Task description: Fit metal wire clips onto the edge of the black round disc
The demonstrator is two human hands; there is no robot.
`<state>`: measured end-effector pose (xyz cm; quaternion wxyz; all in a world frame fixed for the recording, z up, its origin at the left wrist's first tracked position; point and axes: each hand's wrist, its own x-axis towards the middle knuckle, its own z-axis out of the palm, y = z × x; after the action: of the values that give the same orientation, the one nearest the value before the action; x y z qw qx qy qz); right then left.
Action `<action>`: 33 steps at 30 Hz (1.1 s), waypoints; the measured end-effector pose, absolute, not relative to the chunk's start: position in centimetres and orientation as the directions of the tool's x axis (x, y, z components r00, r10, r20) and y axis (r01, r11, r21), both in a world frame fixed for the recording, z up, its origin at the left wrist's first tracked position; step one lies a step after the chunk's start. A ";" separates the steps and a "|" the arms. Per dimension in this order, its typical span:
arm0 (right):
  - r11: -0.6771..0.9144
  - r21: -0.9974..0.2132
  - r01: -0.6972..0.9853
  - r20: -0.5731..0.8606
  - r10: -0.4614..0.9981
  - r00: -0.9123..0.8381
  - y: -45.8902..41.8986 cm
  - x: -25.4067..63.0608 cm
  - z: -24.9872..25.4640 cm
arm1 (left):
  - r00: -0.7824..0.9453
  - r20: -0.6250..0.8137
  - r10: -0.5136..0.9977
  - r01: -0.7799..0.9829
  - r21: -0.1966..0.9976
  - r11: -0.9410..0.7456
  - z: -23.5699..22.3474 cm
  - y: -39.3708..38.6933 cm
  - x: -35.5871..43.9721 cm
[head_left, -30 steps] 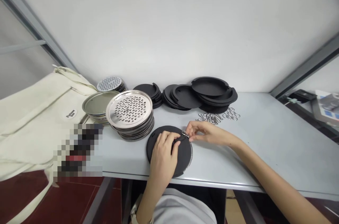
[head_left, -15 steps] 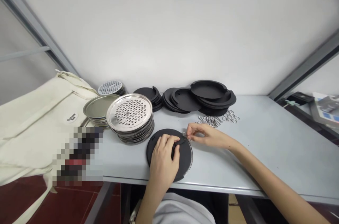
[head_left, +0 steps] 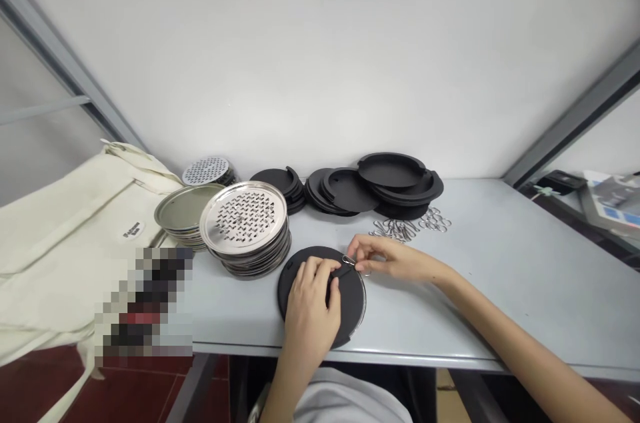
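A black round disc (head_left: 352, 304) lies flat near the table's front edge, with a shiny metal rim showing along its right side. On top of it rests my left hand (head_left: 311, 306), fingers bent and pressing it down, the thumb and forefinger by a dark spot near the middle. My right hand (head_left: 387, 258) pinches a small wire clip (head_left: 349, 260) at the disc's upper right edge. Part of the clip is hidden by the fingertips. Behind that hand lies a pile of similar clips (head_left: 395, 230), with several wire rings (head_left: 435, 219) beside it.
Left of the disc stand a stack of metal grater plates (head_left: 245, 218) and a stack of greenish metal lids (head_left: 187, 206). Smaller perforated plates (head_left: 205, 170) stand behind. Black lids and trays (head_left: 393, 170) line the wall. A cream cloth bag (head_left: 65, 250) covers the table's left end.
My right fingers have shifted slightly around the clip at the disc's edge, showing more of it than half a second ago. My left hand stays on the disc. The view has tilted a little.
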<state>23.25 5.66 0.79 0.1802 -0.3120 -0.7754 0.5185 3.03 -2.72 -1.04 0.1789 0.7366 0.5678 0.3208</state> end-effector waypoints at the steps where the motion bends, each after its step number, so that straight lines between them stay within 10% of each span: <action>1: 0.270 -0.916 0.295 -0.044 0.665 -0.746 5.7 23.3 0.8 | 0.152 0.271 0.950 0.721 0.628 -0.294 -1.0 -2.7 3.0; 33: 0.152 -0.947 0.283 -0.121 0.648 -0.752 5.7 23.0 0.2 | 0.138 0.294 0.946 0.741 0.603 -0.295 -1.0 -2.9 3.1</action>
<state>22.99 5.67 0.25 0.1598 -0.3136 -0.7419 0.5708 3.13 -2.90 -1.01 0.1590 0.7372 0.5720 0.3226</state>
